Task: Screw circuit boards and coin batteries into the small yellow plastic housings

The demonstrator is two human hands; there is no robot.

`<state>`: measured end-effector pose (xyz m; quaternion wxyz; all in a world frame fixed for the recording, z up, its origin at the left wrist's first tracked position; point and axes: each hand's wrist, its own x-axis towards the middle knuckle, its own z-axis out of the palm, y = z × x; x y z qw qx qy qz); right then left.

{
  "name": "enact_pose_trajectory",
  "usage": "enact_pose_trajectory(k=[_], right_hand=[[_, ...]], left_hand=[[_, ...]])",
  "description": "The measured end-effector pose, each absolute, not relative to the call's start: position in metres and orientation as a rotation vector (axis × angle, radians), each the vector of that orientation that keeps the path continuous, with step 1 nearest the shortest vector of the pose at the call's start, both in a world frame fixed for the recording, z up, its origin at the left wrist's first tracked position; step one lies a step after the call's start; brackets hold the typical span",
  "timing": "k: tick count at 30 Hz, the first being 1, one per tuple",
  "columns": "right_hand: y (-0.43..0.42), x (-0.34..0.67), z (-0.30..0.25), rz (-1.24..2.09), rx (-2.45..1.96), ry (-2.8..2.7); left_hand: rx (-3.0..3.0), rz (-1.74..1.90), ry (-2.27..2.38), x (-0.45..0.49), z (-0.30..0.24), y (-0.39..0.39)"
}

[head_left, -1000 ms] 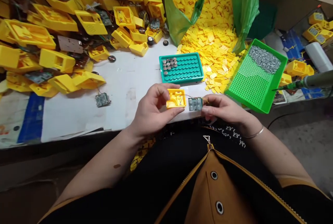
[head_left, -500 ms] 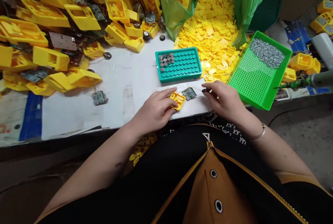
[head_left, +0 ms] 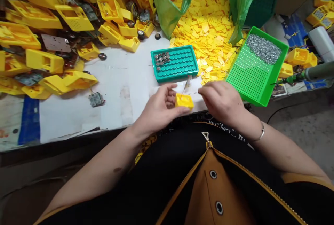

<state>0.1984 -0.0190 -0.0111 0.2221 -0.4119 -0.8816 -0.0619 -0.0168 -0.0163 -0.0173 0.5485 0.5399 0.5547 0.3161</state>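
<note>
Handling a yellow casing (head_left: pixel 184 102) at bench edge, left hand (head_left: pixel 161 108) gripping, right hand (head_left: pixel 221 101) unclear

Yellow casing sits center frame, just above the dark clothing. Left hand holds it by the sides, thumb along the near edge, fingers curled at the left. Right hand is just right of it, apart from the casing, fingers bunched narrow; cannot tell whether they pinch a wire or nothing. A grayish item (head_left: pixel 188 84) shows beyond the casing, below the teal tray (head_left: pixel 182 63); too blurred to identify.

Step in hand, judged: mid-handling of one casing, left steadying, right doing fine work beside it. Not finished, by the look of it. Next move would call for a firm left grip with the casing kept level, and a light, precise right pinch, since any thin leads there could snag or pull.

Round silvery parts (head_left: pixel 161 58) fill some left-side pockets of the teal tray. Loose gray module (head_left: pixel 96 99) lies left of center, well apart from both hands. Green basket (head_left: pixel 250 78) with a heap of metal bits (head_left: pixel 264 49), right side of frame. More yellow housings (head_left: pixel 74 17) pile up, upper left.
</note>
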Motion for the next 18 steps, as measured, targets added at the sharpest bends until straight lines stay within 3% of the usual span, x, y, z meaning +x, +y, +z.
enact_pose_trajectory(k=[4, 12, 14, 18], right_hand=[[-0.037, 0.212, -0.031, -0.142, -1.098, -2.652], [-0.033, 0.213, -0.03, 0.261, -1.312, -2.576], [-0.03, 0.21, -0.026, 0.508, -1.422, -2.385], [-0.029, 0.199, -0.017, 1.315, -1.466, -1.631]], left_hand=[[1.286, 0.495, 1.389, -0.02, -0.021, -0.034], [0.752, 0.64, 1.179, -0.013, -0.011, -0.038], [0.654, 0.638, 1.148, -0.009, -0.006, -0.039], [0.551, 0.666, 1.096, 0.0, -0.005, -0.04]])
